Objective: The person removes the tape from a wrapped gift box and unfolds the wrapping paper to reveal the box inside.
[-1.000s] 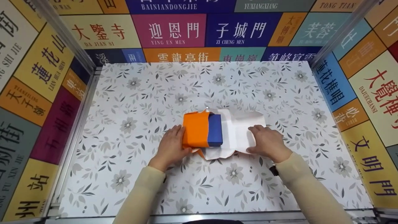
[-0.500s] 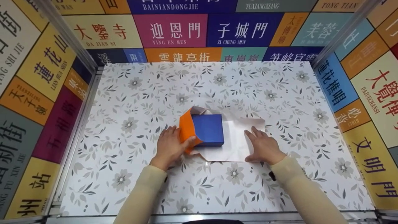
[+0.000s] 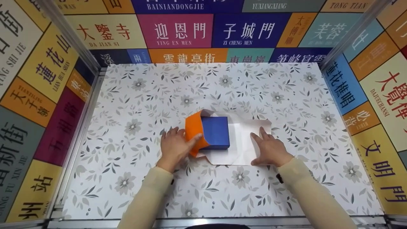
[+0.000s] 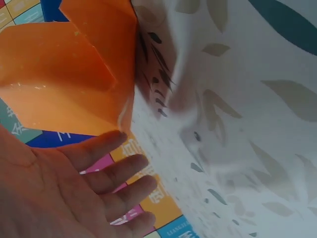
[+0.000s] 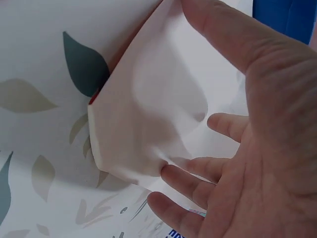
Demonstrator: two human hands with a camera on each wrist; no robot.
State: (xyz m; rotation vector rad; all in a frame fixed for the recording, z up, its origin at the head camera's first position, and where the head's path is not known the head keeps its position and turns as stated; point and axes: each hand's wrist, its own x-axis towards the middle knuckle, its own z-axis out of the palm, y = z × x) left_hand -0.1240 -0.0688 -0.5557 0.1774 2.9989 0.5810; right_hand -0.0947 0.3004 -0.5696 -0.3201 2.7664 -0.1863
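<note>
A blue box (image 3: 217,132) lies on a creased sheet of wrapping paper (image 3: 240,143), white inside and orange outside. At the box's left, the sheet's orange flap (image 3: 193,127) stands up and leans over part of the top. My left hand (image 3: 174,144) is against this flap, thumb laid on its orange face and the other fingers extended. In the left wrist view, the index fingertip (image 4: 121,136) is right at the paper's lower edge. My right hand (image 3: 270,149) spreads its fingers over the sheet's right end; in the right wrist view, the fingertips (image 5: 171,171) rest on the white side.
The table (image 3: 136,95) has a white cover printed with grey leaves and flowers. Colourful lettered panels (image 3: 178,30) wall in the back and both sides. A metal rail (image 3: 203,221) runs along the front edge.
The orange flap has been drawn back leftward, baring more of the blue box, then eased slightly rightward again. The right end of the sheet lies differently, and my right hand has spread its fingers.
</note>
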